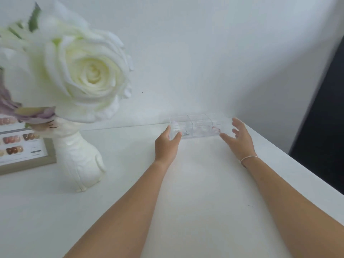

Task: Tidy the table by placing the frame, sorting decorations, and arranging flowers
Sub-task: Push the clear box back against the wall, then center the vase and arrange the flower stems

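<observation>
Clear box (pixel 197 127), cream-white rose (pixel 89 71), white vase (pixel 80 161), white table (pixel 186 205).

Your arms, bare all the way up.
And there, a thin white string bracelet (pixel 249 158) rings the wrist of your right hand (pixel 239 138).

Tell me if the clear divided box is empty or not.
Not empty: small whitish and red bits show through the clear divided box; what they are is too blurred to tell.

Left hand (pixel 166 144) holds box (pixel 199 126), right hand (pixel 239 140) near
</observation>
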{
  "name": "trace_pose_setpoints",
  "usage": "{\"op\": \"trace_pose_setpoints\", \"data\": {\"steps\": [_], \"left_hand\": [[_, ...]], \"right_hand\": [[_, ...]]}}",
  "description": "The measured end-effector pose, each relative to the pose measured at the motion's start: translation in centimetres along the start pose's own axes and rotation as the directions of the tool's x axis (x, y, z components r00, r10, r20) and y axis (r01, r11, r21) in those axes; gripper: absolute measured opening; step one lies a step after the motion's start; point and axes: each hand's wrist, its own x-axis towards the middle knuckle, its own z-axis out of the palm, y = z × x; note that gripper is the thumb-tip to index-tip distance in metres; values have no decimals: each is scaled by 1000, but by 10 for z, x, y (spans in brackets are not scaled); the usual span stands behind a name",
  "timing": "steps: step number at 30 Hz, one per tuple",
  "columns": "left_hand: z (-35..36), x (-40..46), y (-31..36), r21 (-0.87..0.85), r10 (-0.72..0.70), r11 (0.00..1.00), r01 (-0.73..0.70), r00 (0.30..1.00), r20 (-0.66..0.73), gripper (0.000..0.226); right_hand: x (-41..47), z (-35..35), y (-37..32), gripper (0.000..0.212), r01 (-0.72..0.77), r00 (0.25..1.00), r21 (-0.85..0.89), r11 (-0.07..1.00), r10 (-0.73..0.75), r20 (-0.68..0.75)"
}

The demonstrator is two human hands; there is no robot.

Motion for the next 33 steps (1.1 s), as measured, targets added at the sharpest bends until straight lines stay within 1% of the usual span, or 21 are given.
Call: {"op": "trace_pose_setpoints", "data": {"steps": [4, 8, 13, 21, 28, 33], "left_hand": [[-23, -30, 1, -22, -16, 1000, 16, 1000, -5, 55], [-52, -70, 4, -35, 2, 999, -2, 1000, 14, 50], [-97, -117, 1, 24, 36, 999, -37, 998, 47, 45], [-180, -169, -15, 74, 48, 996, -51, 998, 42, 39], [-232, -184, -26, 58, 38, 998, -36, 999, -31, 36], [-254, -182, -31, -12, 37, 999, -38, 996, -78, 42]], "right_hand": [[-38, 2, -15, 64, 37, 998, -31, 999, -35, 58], [-83, 7, -36, 62, 52, 991, -1, 999, -51, 123], [-138, 16, -61, 61, 40, 979, 36, 999, -46, 197], [-199, 43, -99, 58, 78, 949, 20, 997, -80, 305], [-236, 80, -119, 59, 103, 912, 39, 994, -110, 394], [-246, 104, -130, 59, 96, 907, 63, 993, -113, 406]]}}
